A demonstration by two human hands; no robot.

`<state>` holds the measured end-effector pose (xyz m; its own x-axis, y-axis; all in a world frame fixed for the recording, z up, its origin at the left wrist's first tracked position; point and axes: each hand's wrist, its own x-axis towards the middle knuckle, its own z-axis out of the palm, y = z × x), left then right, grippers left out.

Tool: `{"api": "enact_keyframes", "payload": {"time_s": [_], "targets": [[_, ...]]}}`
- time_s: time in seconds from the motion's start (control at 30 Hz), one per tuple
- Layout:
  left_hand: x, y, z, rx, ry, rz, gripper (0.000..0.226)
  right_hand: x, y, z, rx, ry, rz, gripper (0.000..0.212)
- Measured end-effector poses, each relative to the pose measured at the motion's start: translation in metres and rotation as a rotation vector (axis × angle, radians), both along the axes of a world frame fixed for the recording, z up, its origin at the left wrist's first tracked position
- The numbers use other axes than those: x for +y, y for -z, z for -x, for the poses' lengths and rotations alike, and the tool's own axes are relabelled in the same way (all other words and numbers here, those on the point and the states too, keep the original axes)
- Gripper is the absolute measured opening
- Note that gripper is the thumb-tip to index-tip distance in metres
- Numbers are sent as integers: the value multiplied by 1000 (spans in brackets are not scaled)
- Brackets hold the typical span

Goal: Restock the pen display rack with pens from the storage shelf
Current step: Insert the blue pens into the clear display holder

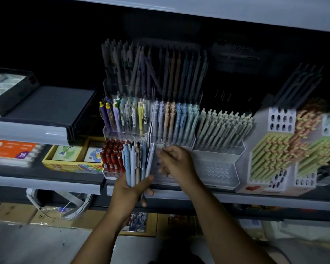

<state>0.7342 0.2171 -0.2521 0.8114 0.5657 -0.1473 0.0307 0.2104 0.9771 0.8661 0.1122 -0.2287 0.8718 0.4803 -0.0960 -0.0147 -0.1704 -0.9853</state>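
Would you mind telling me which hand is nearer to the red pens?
Left. The left hand, gripping a pen bundle, sits just below-right of the red pens; the right hand is farther right.

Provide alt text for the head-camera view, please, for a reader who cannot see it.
A person's left hand grips a bundle of pastel pens in front of a tiered clear pen rack, while the right hand reaches to its lowest tier; blur hides whether it holds a pen.

We reach up with both forearms bare. Our left hand (131,189) curls round a bundle of pens (131,168), thumb across the front. Our right hand (176,162) sits just beside it and higher, fingers bunched forward; blur hides their grip.
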Motion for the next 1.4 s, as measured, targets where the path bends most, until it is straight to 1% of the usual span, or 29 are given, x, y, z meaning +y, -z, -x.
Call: {"api": "enact_keyframes", "payload": {"time_s": [0.1,0.2,0.33,0.5,0.6,0.67,0.8,0.9,1.0,1.07,1.13,1.23,1.33,1.4], "targets": [[0,3,-1,10,12,-18,13,1,-10,10,20,-94,-108,23],[1,6,-2,10,27,-34,13,0,-9,12,13,-98,-99,15],[1,5,0,-13,24,-29,13,-3,-11,10,95,-117,-137,11],[6,4,3,-15,-15,-58,29,-1,-11,15,209,-110,-231,15],[7,4,7,-12,-29,-70,36,5,-9,19,179,-73,-214,14],[7,3,9,-2,-48,-54,33,8,-6,18,133,-23,-205,16],[11,4,13,11,-94,-15,17,11,-7,12,102,50,-232,15],[15,5,17,10,-100,32,15,7,-14,-2,89,128,-269,13],[15,5,22,13,-102,40,11,3,-20,-17,-11,130,-232,9],[15,5,23,14,-101,34,10,3,-21,-24,-156,116,-152,2],[14,4,23,17,-98,38,12,4,-19,-28,-312,92,-56,6],[14,4,24,15,-93,50,15,6,-11,-33,-477,63,88,7],[14,4,24,10,-88,58,18,8,-4,-34,-589,21,189,5],[15,4,24,9,-89,47,23,8,-1,-34,-609,6,230,7]]}}
